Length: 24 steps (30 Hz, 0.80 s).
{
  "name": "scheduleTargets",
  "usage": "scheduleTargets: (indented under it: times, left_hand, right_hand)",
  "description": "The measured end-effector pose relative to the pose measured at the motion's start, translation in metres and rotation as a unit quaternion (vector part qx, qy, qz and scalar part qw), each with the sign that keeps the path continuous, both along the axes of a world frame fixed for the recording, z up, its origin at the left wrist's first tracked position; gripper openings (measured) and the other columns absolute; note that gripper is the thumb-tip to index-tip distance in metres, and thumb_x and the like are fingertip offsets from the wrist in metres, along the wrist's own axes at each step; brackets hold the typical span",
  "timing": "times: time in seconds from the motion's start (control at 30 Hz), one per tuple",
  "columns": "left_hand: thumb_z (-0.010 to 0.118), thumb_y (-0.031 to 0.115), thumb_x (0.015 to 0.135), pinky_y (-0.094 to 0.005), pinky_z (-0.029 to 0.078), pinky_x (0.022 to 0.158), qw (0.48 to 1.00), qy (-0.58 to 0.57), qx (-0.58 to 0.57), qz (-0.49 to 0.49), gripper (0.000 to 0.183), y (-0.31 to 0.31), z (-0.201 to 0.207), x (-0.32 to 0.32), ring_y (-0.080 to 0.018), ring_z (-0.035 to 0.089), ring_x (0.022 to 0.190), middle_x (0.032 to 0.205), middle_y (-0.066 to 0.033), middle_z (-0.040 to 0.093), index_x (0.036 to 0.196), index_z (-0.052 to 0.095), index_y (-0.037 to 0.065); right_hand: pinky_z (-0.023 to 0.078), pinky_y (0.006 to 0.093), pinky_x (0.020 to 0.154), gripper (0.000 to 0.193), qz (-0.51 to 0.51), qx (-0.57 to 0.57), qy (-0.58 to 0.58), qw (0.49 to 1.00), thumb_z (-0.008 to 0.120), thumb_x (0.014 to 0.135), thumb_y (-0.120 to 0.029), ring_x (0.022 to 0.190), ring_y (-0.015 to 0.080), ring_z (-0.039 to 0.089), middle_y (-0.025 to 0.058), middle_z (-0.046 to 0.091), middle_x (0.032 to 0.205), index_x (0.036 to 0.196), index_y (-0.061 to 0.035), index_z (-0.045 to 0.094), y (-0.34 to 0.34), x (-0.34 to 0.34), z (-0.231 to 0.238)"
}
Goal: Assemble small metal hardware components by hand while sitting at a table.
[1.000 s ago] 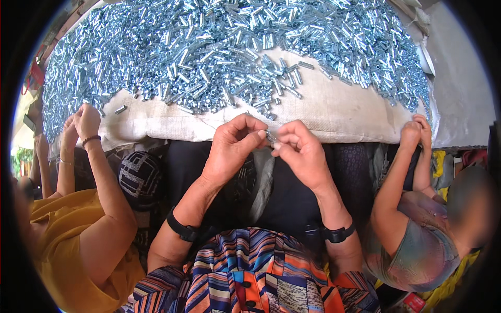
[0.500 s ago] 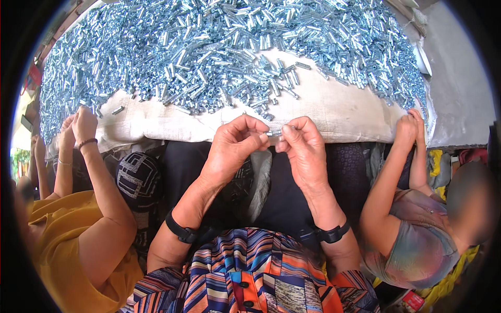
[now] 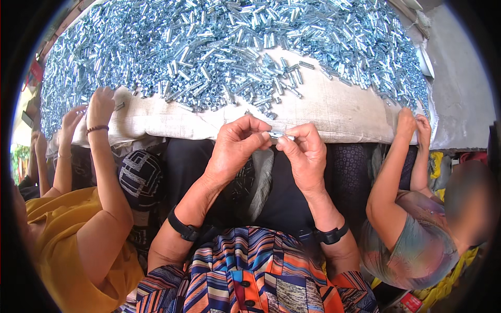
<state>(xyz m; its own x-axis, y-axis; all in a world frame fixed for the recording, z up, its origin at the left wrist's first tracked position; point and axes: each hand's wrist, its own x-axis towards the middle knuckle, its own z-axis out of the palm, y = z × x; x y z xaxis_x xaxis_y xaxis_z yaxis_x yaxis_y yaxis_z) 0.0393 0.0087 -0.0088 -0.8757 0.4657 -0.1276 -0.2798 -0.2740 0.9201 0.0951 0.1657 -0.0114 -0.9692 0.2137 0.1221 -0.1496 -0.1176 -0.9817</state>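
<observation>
Small metal piece (image 3: 281, 136): my fingertips cover most of it, so I can't tell its shape.
Heap of metal sleeves (image 3: 219, 47): cut off at twelve o'clock.
Co-worker's face at three o'clock: blurred.

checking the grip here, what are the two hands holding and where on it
A small metal tube, pinched between both hands: the left hand takes its left end at the fingertips, the right hand its right end. Only the middle shows.

Metal sleeves (image 3: 224, 57) heaped on sacking (image 3: 334, 112) ahead
</observation>
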Motion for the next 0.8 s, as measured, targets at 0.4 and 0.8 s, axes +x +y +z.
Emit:
scheduleTargets:
  times: [0.4,0.8]
  left_hand:
    - [0.060,0.002,0.088,-0.0227,0.047,0.069,1.000,-0.005,-0.014,-0.004,0.009,0.005,-0.004,-0.003,-0.0087,0.057,0.073,0.080,-0.0047,0.063,0.095,0.062,-0.003]
    - [0.062,-0.002,0.078,-0.0380,0.048,0.075,0.886,0.331,-0.322,0.044,0.022,0.025,-0.010,0.000,-0.0318,0.059,0.083,0.085,-0.0160,0.060,0.100,0.067,-0.001]
  right_hand:
    - [0.042,0.0217,0.056,0.015,-0.037,0.125,0.031,0.991,0.069,0.087,-0.007,0.062,0.0056,0.050,0.0002,0.059,0.072,0.089,-0.0029,0.054,0.000,0.001,-0.014]
    - [0.046,0.0400,0.057,0.018,-0.068,0.436,0.053,0.896,0.067,0.081,-0.001,0.064,0.0321,0.058,0.0142,0.056,0.071,0.085,-0.0022,0.050,0.002,-0.019,-0.005]
